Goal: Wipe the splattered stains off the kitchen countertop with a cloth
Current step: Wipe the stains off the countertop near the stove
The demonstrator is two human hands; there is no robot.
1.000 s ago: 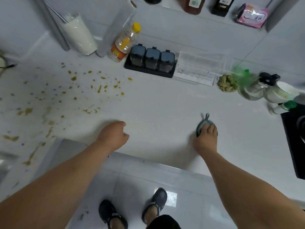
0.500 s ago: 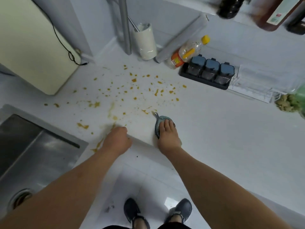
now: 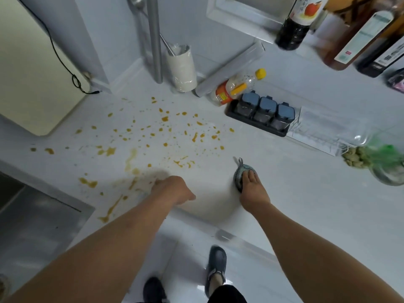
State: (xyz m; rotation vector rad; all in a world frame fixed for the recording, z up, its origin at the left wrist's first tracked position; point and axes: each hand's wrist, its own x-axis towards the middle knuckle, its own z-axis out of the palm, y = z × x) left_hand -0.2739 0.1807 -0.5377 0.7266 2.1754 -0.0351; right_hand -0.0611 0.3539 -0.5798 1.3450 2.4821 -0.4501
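The cloth (image 3: 240, 174), a small grey-green pad with a hanging loop at its far end, is lying flat on the white bench (image 3: 306, 204), and the right hand (image 3: 251, 189) is pressing down on it with straight fingers (image 3: 249, 177), not curling round it. The orange-brown stains (image 3: 166, 132) are spreading out from about ten to eleven o'clock of the cloth, the nearest flecks lying just beside it, so the wiping proper is not yet begun; the step in hand looks like bringing the cloth to the edge of the mess. The next move is probably calling for a firm sweep toward ten o'clock, with pressure kept flat so the drips are lifted rather than smeared. The left hand (image 3: 172, 189) is resting on the bench among the nearer streaks at nine o'clock of the cloth, its fingers curled under and holding nothing that shows. At one o'clock a black rack of three seasoning jars (image 3: 264, 110) is standing by a yellow-capped bottle (image 3: 238, 86). The bottle labels are carrying writing and a fruit picture, but nothing is reading clearly.
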